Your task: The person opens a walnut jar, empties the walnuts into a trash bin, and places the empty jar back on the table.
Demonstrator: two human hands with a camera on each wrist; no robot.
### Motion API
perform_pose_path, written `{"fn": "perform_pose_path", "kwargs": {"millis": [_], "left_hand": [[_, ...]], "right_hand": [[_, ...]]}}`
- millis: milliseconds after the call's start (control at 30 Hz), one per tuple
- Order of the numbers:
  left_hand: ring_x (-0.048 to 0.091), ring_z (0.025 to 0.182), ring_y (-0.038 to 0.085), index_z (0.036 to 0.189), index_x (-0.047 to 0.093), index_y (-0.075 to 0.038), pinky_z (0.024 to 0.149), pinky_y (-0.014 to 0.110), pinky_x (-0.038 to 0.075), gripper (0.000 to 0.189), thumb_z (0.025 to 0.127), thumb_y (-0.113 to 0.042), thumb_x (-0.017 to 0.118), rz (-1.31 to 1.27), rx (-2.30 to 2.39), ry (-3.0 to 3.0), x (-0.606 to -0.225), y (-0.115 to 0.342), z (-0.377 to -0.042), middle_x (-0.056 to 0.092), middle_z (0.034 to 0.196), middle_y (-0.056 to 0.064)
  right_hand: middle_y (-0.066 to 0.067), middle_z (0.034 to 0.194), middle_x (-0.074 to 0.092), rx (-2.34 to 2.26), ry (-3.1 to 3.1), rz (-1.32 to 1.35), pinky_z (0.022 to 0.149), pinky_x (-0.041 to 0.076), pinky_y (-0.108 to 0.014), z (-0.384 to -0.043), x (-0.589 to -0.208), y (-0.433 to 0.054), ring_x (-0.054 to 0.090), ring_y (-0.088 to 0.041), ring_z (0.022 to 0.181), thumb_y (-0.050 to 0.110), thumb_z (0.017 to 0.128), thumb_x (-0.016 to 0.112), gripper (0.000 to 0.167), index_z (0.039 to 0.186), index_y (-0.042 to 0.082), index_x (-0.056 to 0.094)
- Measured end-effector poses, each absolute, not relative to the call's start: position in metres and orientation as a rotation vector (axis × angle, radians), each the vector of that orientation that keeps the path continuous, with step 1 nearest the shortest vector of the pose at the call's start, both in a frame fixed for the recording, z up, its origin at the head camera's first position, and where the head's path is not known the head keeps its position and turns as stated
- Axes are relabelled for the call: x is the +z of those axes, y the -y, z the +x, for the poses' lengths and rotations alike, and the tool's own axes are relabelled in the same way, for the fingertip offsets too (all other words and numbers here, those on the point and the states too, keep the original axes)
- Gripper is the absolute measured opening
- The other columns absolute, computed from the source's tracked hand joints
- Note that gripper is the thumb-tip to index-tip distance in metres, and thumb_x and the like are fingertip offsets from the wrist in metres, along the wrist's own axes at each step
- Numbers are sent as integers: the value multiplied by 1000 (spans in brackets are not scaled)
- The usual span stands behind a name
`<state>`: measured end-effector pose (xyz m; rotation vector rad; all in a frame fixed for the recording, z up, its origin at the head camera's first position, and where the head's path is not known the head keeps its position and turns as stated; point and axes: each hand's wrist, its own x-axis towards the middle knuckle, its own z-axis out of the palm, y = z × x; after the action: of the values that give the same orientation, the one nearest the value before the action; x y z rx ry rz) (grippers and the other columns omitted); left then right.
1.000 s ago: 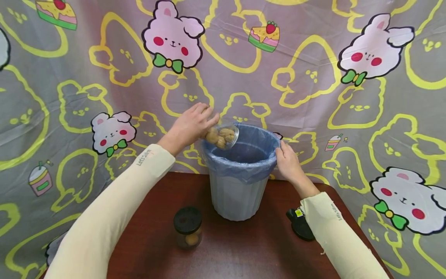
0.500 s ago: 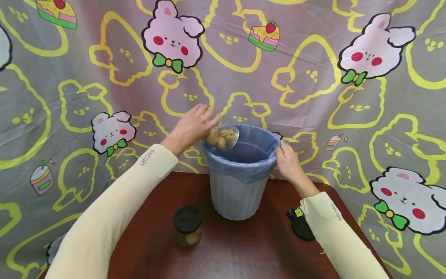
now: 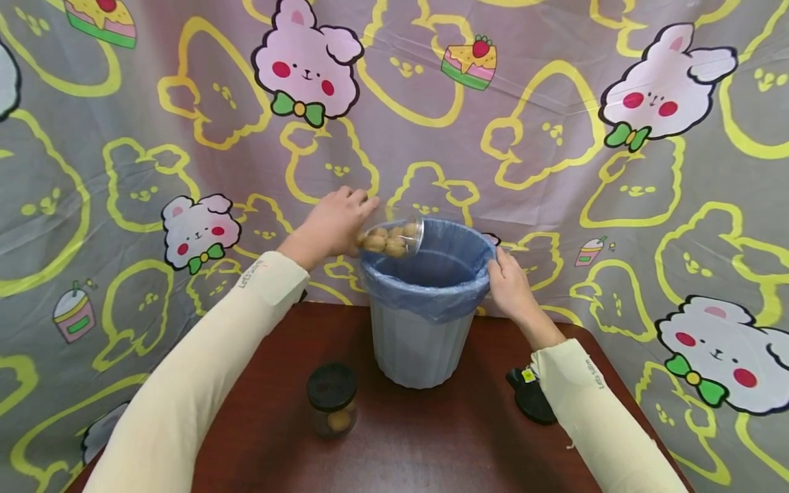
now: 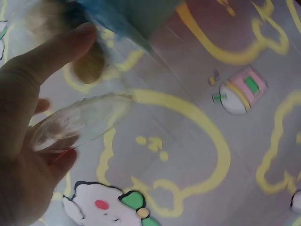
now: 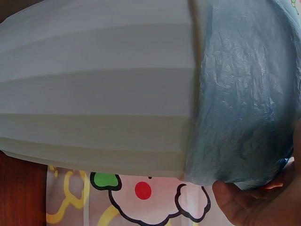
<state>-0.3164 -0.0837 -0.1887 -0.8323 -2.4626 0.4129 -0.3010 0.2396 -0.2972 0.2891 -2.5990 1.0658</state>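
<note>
In the head view my left hand (image 3: pixel 337 222) holds a clear jar (image 3: pixel 414 235) on its side. Its mouth points right, over the left part of the bin's opening. Several light-brown, walnut-like lumps (image 3: pixel 394 246) lie inside it. The left wrist view shows thumb and fingers of the left hand (image 4: pixel 23 103) round the jar's clear end (image 4: pixel 84 123). Below stands a pale grey ribbed trash bin (image 3: pixel 419 352), upright, with a blue bin liner (image 3: pixel 425 301) folded over its rim. My right hand (image 3: pixel 510 284) grips the rim and liner at the right side; part of that hand (image 5: pixel 263 202) shows in the right wrist view.
A jar with a black lid (image 3: pixel 331 387) and something brown inside stands front left on the dark red-brown table (image 3: pixel 431 445). Next to the right sleeve lies a black object (image 3: pixel 533 400) with a yellow-green sticker, partly covered. A patterned curtain (image 3: pixel 530 178) hangs behind.
My left hand has shifted slightly left and turned the jar closer to level. The lumps inside have moved about. My right hand and the bin stay where they were.
</note>
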Motion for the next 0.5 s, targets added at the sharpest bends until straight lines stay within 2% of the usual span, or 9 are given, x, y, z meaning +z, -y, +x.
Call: {"fn": "perform_pose_path", "kwargs": {"millis": [100,333,500], "left_hand": [[43,117,39,139,40,-4,98,45,38,93,64,-32,86,-803,389,2521,-186,84,-318,47,129,19],[46,114,40,134,45,-4,98,46,38,83,64,-24,85,-832,414,2430,-186,87,-318,50,123,19],[46,115,39,134,43,-3,100,45,36,89,63,-31,88,-841,490,2400,-187,88,-318,50,124,19]], "right_hand": [[-23,153,12,1068,2601,284,111,10,-48,-301,-297,-239,9,-37,140,30,102,23,58,147,-5,14],[-23,153,11,1069,2613,275,111,9,-49,-301,-296,-239,7,-36,141,31,102,23,58,148,-4,14],[-23,153,11,1069,2617,271,111,9,-49,-301,-297,-239,7,-36,141,30,102,23,58,148,-4,14]]}}
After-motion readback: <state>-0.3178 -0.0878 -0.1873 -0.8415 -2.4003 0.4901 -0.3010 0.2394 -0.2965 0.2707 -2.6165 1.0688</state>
